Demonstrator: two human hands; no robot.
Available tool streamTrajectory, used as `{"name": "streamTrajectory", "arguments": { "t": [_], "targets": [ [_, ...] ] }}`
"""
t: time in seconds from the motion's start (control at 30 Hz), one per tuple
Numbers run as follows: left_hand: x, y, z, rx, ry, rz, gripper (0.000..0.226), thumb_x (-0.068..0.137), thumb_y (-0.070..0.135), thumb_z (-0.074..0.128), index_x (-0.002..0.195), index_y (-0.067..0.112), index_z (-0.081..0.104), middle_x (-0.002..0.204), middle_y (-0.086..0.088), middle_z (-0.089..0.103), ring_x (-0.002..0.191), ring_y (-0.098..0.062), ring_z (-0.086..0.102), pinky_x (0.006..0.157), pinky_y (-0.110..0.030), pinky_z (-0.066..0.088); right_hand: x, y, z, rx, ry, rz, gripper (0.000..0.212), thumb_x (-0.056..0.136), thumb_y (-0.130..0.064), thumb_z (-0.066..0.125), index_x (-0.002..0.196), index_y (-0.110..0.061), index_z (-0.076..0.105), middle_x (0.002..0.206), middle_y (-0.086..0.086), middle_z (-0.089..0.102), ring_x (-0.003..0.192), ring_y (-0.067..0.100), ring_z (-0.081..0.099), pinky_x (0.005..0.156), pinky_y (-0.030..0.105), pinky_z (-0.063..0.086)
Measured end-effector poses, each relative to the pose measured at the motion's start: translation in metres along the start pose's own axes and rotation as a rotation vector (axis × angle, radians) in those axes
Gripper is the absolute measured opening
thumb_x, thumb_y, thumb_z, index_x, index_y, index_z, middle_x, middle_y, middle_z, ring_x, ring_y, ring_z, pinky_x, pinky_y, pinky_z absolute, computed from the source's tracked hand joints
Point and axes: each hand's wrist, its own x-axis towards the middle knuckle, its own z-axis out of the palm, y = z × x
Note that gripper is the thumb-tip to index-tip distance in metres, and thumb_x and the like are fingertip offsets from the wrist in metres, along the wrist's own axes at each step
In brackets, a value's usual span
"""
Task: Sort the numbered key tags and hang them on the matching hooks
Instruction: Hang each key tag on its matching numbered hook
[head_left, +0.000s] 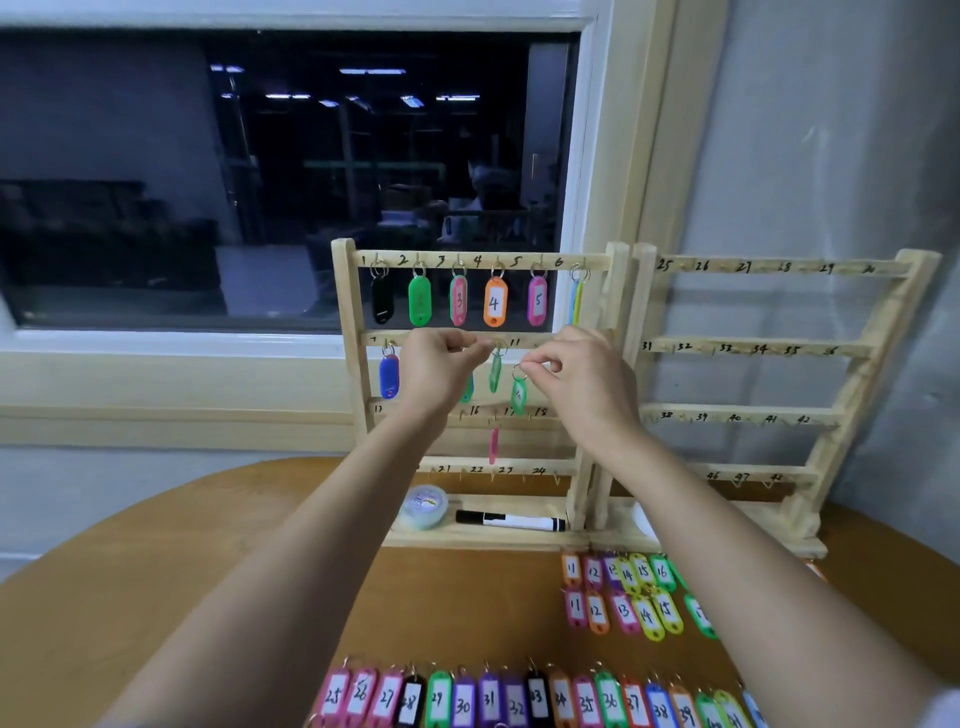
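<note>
Mid-frame, the right hand (582, 384) pinches the ring of a green plastic key tag (518, 396) just under the second rail of the light wooden hook rack (353, 312). The left hand (436, 369) has its fingers curled at that rail, and I cannot tell what they hold.

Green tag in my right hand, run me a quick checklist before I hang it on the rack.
1. Grip, right hand pinching the ring of the green tag: ok.
2. Number on the green tag readable: cannot tell, blurred.
3. Hook at label 11 free: cannot tell, no hook made out there.
4. Path, left hand clear of the second rail: not ok, it is at that rail.
5. Stand, rack upright on the table: ok.
</note>
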Motion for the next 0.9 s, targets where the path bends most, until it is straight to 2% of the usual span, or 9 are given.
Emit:
{"name": "streamTrajectory", "arguments": {
  "t": [0.27,0.33,0.43,0.5,0.6,0.67,0.73,0.8,0.9],
  "targets": [
    [0.010,-0.008,0.007,0.125,0.058,0.050,0.015,0.084,0.024,0.073,0.071,0.029,0.068,0.078,-0.012,0.072,0.072,-0.031,0.065,0.073,-0.049,0.055,0.018,-0.008,0.009,-0.057,0.066,-0.044,0.015,0.089,-0.027,0.063,0.080,-0.027,0.075,0.076,-0.010,0.055,0.086,0.017,0.050,0.058,0.028,0.028],
    [0.011,-0.010,0.008,0.180,0.057,0.081,0.015,0.085,0.023,0.072,0.071,0.028,0.068,0.075,-0.013,0.072,0.062,-0.024,0.058,0.065,-0.046,0.054,0.021,-0.009,0.013,-0.062,0.081,-0.038,0.016,0.089,-0.028,0.062,0.079,-0.028,0.074,0.078,-0.009,0.058,0.086,0.017,0.051,0.058,0.028,0.031],
    [0.010,-0.014,0.007,0.246,0.056,0.131,0.010,0.086,0.021,0.070,0.086,0.012,0.075,0.060,0.002,0.064,0.045,-0.003,0.048,0.048,-0.023,0.043,0.026,-0.011,0.019,-0.091,0.118,-0.017,0.018,0.088,-0.028,0.062,0.075,-0.029,0.073,0.074,-0.009,0.055,0.083,0.020,0.051,0.056,0.029,0.029],
    [0.006,-0.016,0.005,0.302,0.065,0.189,0.012,0.087,0.019,0.069,0.090,0.010,0.076,0.058,0.008,0.058,0.041,-0.001,0.044,0.044,-0.010,0.030,0.027,-0.012,0.022,-0.130,0.114,0.004,0.018,0.089,-0.028,0.060,0.077,-0.029,0.073,0.077,-0.009,0.058,0.085,0.020,0.050,0.059,0.030,0.022],
    [-0.002,-0.019,0.000,0.386,0.063,0.239,0.013,0.087,0.019,0.068,0.091,0.011,0.076,0.066,0.005,0.063,0.050,-0.001,0.044,0.048,-0.011,0.029,0.025,-0.012,0.024,-0.219,0.064,-0.013,0.019,0.092,-0.027,0.057,0.085,-0.028,0.074,0.090,-0.006,0.064,0.090,0.019,0.048,0.066,0.029,0.021],
    [-0.007,-0.022,-0.002,0.420,0.039,0.232,0.011,0.087,0.021,0.068,0.090,0.013,0.076,0.060,0.013,0.053,0.052,-0.003,0.043,0.049,-0.015,0.030,0.021,-0.012,0.023,-0.245,0.031,-0.038,0.017,0.094,-0.028,0.057,0.096,-0.029,0.074,0.097,-0.005,0.063,0.095,0.020,0.047,0.070,0.028,0.019],
    [-0.014,-0.025,-0.004,0.447,-0.015,0.235,0.009,0.086,0.022,0.068,0.088,0.016,0.075,0.056,0.008,0.051,0.051,-0.006,0.042,0.051,-0.022,0.034,0.015,-0.010,0.021,-0.231,0.016,-0.064,0.021,0.093,-0.028,0.060,0.111,-0.030,0.071,0.099,-0.005,0.062,0.099,0.021,0.048,0.073,0.029,0.019],
    [-0.022,-0.029,-0.004,0.476,-0.072,0.249,0.009,0.086,0.026,0.069,0.088,0.019,0.074,0.059,0.001,0.057,0.053,-0.010,0.046,0.053,-0.028,0.039,0.005,-0.007,0.018,-0.196,0.009,-0.082,0.026,0.092,-0.026,0.062,0.117,-0.029,0.068,0.099,-0.004,0.062,0.101,0.021,0.049,0.077,0.031,0.031],
    [-0.035,-0.041,0.000,0.495,-0.133,0.225,0.010,0.086,0.031,0.069,0.086,0.023,0.074,0.061,0.002,0.062,0.055,-0.014,0.053,0.052,-0.031,0.042,-0.017,0.002,0.014,-0.116,-0.035,-0.061,0.022,0.091,-0.024,0.063,0.111,-0.026,0.071,0.098,-0.004,0.065,0.101,0.020,0.049,0.083,0.033,0.040]
  ]
}}
